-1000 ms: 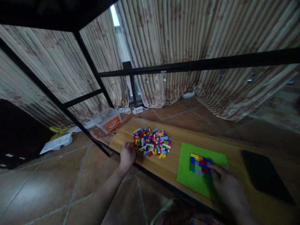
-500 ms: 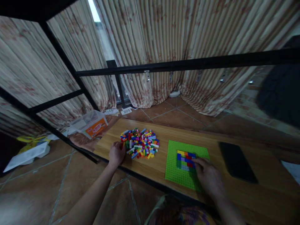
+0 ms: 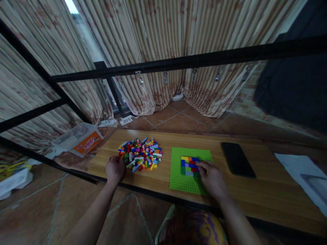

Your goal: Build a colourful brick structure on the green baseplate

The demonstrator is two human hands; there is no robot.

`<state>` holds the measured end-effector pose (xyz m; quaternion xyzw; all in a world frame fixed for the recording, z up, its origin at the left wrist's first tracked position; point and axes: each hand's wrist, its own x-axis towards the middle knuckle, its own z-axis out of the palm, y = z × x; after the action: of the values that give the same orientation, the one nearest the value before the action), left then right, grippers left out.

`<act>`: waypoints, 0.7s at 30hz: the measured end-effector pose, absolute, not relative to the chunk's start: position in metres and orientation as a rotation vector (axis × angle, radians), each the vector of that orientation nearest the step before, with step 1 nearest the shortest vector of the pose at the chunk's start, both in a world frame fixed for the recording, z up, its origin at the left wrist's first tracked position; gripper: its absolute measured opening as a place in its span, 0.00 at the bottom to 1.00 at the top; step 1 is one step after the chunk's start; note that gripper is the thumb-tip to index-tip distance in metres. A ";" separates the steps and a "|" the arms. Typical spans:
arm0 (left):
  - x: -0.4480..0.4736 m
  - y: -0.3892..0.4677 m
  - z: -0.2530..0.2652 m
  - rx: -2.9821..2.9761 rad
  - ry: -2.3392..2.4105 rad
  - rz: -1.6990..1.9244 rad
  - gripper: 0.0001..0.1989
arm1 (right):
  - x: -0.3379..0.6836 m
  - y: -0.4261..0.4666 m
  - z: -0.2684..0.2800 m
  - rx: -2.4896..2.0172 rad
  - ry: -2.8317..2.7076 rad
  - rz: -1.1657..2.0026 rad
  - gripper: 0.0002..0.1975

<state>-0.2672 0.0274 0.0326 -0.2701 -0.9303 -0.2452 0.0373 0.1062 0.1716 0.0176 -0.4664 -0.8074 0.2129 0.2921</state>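
Observation:
A pile of small coloured building bricks [image 3: 143, 153] lies on the wooden table. My left hand [image 3: 115, 167] rests at the pile's left edge with its fingers curled together; what they hold, if anything, is hidden. To the right lies a green studded baseplate [image 3: 176, 182], bearing a flat block of joined bricks [image 3: 189, 165] in yellow, orange, blue, red, green and pale tones. Over the block's right edge, my right hand [image 3: 211, 178] pinches at a blue brick with thumb and fingertips. These fingers cover part of the block and the plate.
A black phone [image 3: 237, 160] lies right of the baseplate, with white paper [image 3: 298, 173] farther right. Beyond the table's left end a clear plastic box with an orange label [image 3: 88, 144] stands on the floor. A black metal bar [image 3: 166, 64] crosses in front of the curtains.
The view has swung to the right, so the table's contents appear farther left and more of the paper shows. Both hands stay at the same places, beside the pile and on the block.

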 end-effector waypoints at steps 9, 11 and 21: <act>-0.273 0.026 0.036 -0.743 -2.922 -0.819 0.13 | 0.106 0.171 0.020 -1.236 -2.167 0.558 0.15; -0.272 0.024 0.035 -0.751 -2.919 -0.836 0.13 | 0.107 0.172 0.018 -1.234 -2.165 0.555 0.15; -0.268 0.013 0.031 -0.859 -2.867 -0.936 0.12 | 0.111 0.177 0.007 -1.290 -2.190 0.529 0.16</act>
<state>-0.2675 0.0133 0.0306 -0.2740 -0.9143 -0.2984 0.0030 0.1112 0.1768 0.0069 -0.4784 -0.8124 0.1964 0.2693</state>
